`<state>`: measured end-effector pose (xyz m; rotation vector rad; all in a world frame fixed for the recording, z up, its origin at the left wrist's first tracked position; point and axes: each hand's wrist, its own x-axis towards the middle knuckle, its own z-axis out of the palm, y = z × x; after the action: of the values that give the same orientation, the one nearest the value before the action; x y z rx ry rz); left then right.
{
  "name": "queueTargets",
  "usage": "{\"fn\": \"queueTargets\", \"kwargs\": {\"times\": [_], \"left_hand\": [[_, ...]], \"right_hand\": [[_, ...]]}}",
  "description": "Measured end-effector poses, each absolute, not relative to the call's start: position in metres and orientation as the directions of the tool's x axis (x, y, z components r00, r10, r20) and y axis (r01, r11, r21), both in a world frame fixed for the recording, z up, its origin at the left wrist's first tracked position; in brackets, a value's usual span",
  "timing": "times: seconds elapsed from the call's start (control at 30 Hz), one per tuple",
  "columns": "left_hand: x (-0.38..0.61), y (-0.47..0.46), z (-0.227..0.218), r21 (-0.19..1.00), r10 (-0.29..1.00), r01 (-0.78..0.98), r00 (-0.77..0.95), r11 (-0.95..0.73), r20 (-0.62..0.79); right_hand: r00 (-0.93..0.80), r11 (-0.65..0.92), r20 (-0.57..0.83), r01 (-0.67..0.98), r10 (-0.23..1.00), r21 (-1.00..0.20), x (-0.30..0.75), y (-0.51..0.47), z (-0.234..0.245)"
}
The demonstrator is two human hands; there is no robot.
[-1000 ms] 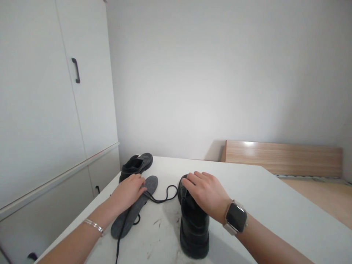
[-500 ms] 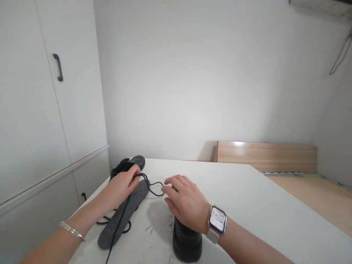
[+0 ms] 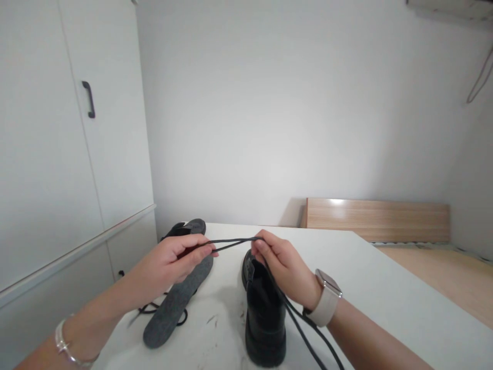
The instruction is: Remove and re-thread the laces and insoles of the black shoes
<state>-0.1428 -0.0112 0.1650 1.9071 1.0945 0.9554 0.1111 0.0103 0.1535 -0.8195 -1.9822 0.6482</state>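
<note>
A black shoelace [image 3: 231, 243] runs doubled between my two hands above the table. My left hand [image 3: 175, 259] pinches one stretch of it between thumb and fingers. My right hand [image 3: 283, 262] is closed on the other stretch, and two strands hang from it down past my wrist to the lower right. Below my right hand a black shoe [image 3: 265, 318] stands on the table, heel toward me, its opening bare of laces where I can see. Under and beside my left hand lies a grey insole [image 3: 173, 308].
Behind my left hand another black shoe [image 3: 194, 226] sits at the table's far left. A loose black lace [image 3: 184, 317] curls beside the insole. The white table [image 3: 319, 246] bears dark smudges. A white cabinet [image 3: 115, 154] stands left; a wooden headboard [image 3: 377, 220] is back right.
My right hand has closed on the lace and risen slightly right, uncovering the shoe's opening. The lace is now drawn straight between both hands, with strands hanging on the right.
</note>
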Motion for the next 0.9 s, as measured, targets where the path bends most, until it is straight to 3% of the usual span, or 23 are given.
{"fn": "queueTargets", "kwargs": {"times": [0.1, 0.23, 0.3, 0.4, 0.47, 0.53, 0.67, 0.8, 0.9], "left_hand": [[-0.147, -0.005, 0.158, 0.928, 0.914, 0.232, 0.355, -0.291, 0.198], [-0.131, -0.006, 0.162, 0.917, 0.908, 0.225, 0.341, -0.328, 0.241], [-0.119, -0.008, 0.168, 0.882, 0.897, 0.289, 0.355, -0.372, 0.262], [-0.104, -0.010, 0.177, 0.865, 0.880, 0.281, 0.366, -0.415, 0.303], [-0.103, -0.008, 0.181, 0.926, 0.888, 0.107, 0.342, -0.362, 0.308], [-0.109, -0.005, 0.184, 0.955, 0.906, -0.140, 0.305, -0.263, 0.294], [-0.128, 0.002, 0.187, 0.842, 0.916, -0.506, 0.222, -0.184, 0.334], [-0.145, 0.013, 0.185, 0.689, 0.914, -0.679, 0.065, -0.252, 0.399], [-0.155, 0.022, 0.183, 0.639, 0.893, -0.680, -0.053, -0.360, 0.446]], "right_hand": [[-0.328, 0.649, 0.560, 0.400, 0.761, -0.648, 0.137, 0.024, 0.155], [-0.375, 0.634, 0.514, 0.389, 0.772, -0.669, 0.145, 0.023, 0.152], [-0.452, 0.586, 0.433, 0.284, 0.780, -0.759, 0.138, 0.016, 0.149], [-0.562, 0.367, 0.282, 0.042, 0.778, -0.929, 0.127, 0.004, 0.149], [-0.539, 0.237, 0.256, -0.107, 0.802, -0.966, 0.125, 0.002, 0.151], [-0.374, 0.203, 0.293, -0.262, 0.880, -0.944, 0.130, 0.005, 0.154], [0.008, 0.278, 0.306, -0.445, 0.952, -0.851, 0.158, 0.028, 0.154], [0.064, 0.283, 0.291, -0.499, 0.955, -0.819, 0.192, 0.051, 0.149], [0.036, 0.277, 0.295, -0.468, 0.955, -0.839, 0.208, 0.057, 0.142]]}}
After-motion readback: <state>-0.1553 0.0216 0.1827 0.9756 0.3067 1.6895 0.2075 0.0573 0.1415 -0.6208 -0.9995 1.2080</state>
